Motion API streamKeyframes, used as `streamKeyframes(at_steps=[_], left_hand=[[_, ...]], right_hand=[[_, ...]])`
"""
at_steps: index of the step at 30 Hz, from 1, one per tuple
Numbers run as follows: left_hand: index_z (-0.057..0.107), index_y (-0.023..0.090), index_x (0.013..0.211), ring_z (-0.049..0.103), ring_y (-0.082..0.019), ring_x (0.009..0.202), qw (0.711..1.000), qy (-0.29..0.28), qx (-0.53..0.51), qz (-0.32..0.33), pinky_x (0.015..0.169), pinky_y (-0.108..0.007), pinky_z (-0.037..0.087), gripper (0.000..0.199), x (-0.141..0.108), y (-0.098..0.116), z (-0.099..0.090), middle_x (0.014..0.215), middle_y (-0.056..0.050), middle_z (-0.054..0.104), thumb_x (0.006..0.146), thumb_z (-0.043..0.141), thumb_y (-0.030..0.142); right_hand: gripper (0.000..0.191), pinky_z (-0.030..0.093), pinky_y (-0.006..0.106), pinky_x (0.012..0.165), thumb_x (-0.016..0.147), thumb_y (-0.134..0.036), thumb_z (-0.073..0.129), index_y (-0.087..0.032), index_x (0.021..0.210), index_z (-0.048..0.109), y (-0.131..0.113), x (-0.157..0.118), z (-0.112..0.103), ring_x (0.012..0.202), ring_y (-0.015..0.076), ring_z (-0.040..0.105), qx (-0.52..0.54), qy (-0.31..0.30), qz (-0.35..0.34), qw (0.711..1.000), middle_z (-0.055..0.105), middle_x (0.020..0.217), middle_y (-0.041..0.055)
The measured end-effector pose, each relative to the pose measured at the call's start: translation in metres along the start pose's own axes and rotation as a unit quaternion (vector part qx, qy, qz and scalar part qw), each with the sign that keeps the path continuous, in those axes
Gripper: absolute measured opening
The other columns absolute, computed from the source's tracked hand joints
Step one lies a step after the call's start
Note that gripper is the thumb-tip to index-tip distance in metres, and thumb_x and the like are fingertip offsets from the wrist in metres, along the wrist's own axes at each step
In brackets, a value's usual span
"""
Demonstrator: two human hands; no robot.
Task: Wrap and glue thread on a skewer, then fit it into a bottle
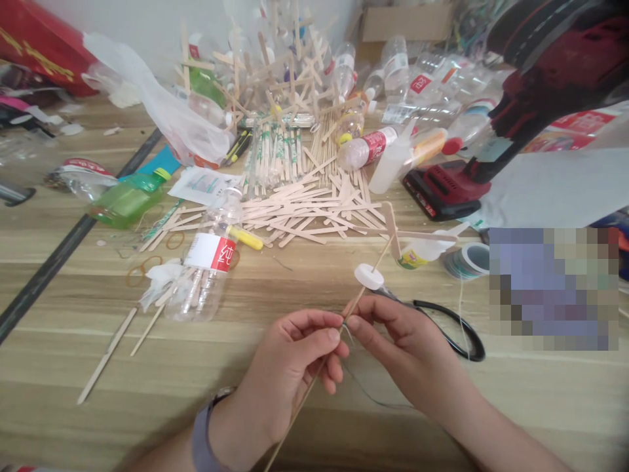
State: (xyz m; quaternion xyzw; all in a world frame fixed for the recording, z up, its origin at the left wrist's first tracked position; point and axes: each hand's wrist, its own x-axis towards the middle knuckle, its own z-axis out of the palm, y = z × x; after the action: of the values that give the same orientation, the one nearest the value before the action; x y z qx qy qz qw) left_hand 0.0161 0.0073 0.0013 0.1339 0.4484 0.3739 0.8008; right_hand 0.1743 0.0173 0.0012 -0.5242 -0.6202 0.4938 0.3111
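Across a wood-grain tabletop (59,436), a red-and-black power tool (523,118) stands at one o'clock from the hands, loose flat sticks (309,208) heaped at twelve. The left hand (285,357), at nine o'clock from the right hand (420,351), pinches a slim stick (382,256) between thumb and fingers; the right narrows thumb and forefinger at the same spot. A labelled clear bottle (206,254) lies at ten o'clock, black-handled scissors (477,354) at three. The slim stick slants toward one o'clock, tipped by crossed flat sticks (392,231) above a white disc (367,278); a thin strand (349,334) trails beside the fingertips.
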Motion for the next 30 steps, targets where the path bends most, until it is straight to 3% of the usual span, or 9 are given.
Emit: streamKeyframes(at_steps=[30], left_hand=[[0.067,0.012,0.079,0.051,-0.004,0.040,0.999,-0.016,-0.026,-0.037,0.038,-0.014,0.034,0.023,0.0010,0.0019,0.0001,0.059,-0.001,0.066,0.062,0.078,0.022]], right_hand=[[0.023,0.047,0.024,0.062,0.088,-0.036,0.052,-0.020,0.075,0.060,-0.0015,0.0000,-0.0010,0.065,0.0141,0.059,-0.004,0.007,0.005,1.000,0.065,0.069,0.0009]])
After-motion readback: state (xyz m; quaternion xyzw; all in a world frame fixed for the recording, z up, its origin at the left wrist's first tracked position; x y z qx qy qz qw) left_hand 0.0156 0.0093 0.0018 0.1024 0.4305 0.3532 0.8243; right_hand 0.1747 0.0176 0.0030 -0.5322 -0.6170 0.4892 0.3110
